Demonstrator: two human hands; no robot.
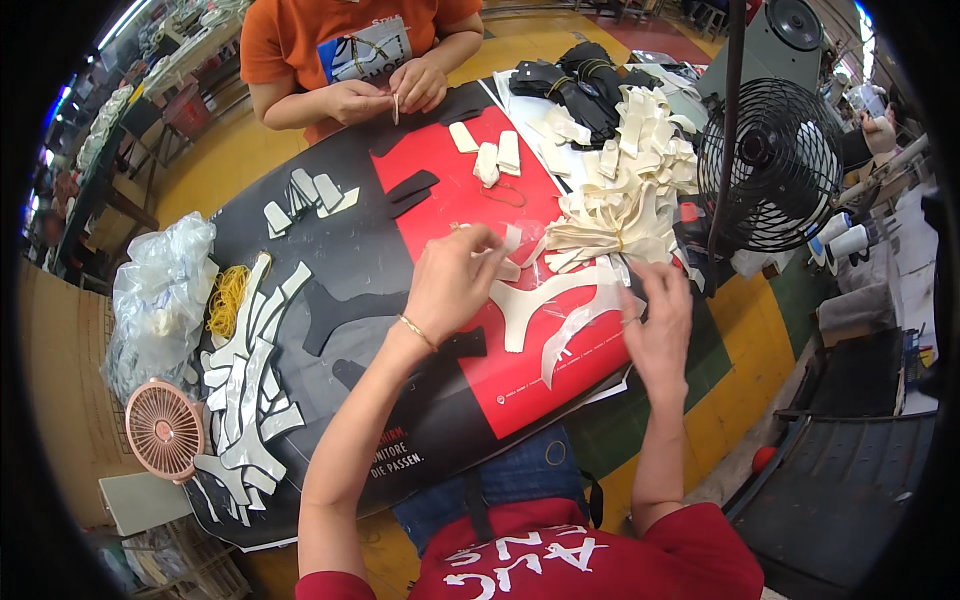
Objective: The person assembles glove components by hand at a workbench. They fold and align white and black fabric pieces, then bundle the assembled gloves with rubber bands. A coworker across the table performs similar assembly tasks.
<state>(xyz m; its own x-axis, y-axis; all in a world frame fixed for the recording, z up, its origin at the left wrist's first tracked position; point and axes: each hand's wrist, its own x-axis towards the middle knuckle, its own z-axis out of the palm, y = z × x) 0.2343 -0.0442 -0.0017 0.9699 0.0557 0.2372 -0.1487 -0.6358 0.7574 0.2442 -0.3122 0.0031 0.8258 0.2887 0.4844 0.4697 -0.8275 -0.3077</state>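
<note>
Your left hand (460,275) curls narrow, its hold unclear; your right hand (662,318) is loosely spread. Between them, the cream curved piece (518,312) lies on red sheeting (512,378); keep it flat.

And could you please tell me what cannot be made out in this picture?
All in the head view:
Left hand: the hand itself hides what its grip closes on, if anything.
Right hand: contact with the pale strips is too small to tell.
Clear plastic bag: crumpled film blurs its contents.
Co-worker: head cut off by the upper edge.
</note>
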